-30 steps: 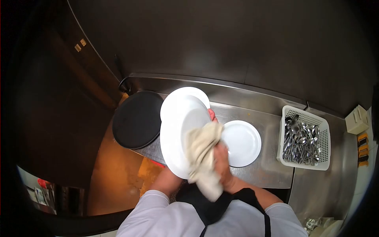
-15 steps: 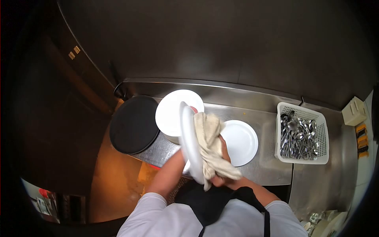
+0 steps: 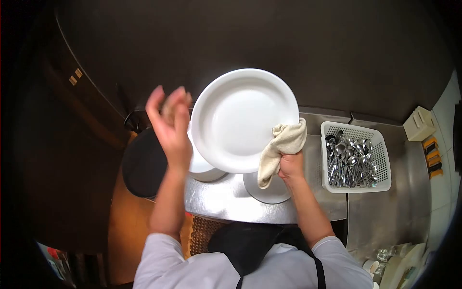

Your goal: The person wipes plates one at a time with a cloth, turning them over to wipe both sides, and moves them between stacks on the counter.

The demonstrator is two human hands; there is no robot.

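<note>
My right hand (image 3: 291,165) grips a beige cloth (image 3: 284,140) and, through it, the lower right rim of a white plate (image 3: 243,120). The plate is raised, its inner face toward me. My left hand (image 3: 171,125) is off the plate, just left of its rim, with its fingers apart and slightly blurred. Behind and below the raised plate, a stack of white plates (image 3: 199,166) shows in part on the counter. Another white plate (image 3: 268,189) lies flat on the steel, partly covered by the raised plate and cloth.
A white perforated basket (image 3: 326,159) of spoons and other cutlery (image 3: 351,159) stands on the steel counter (image 3: 221,197) at the right. A round black tray (image 3: 143,164) lies at the left end. Glassware (image 3: 383,254) shows at the lower right.
The plate has turned from edge-on to facing me and is held higher. My left hand has come away from it and moved up and left. The cloth has moved to the plate's lower right rim.
</note>
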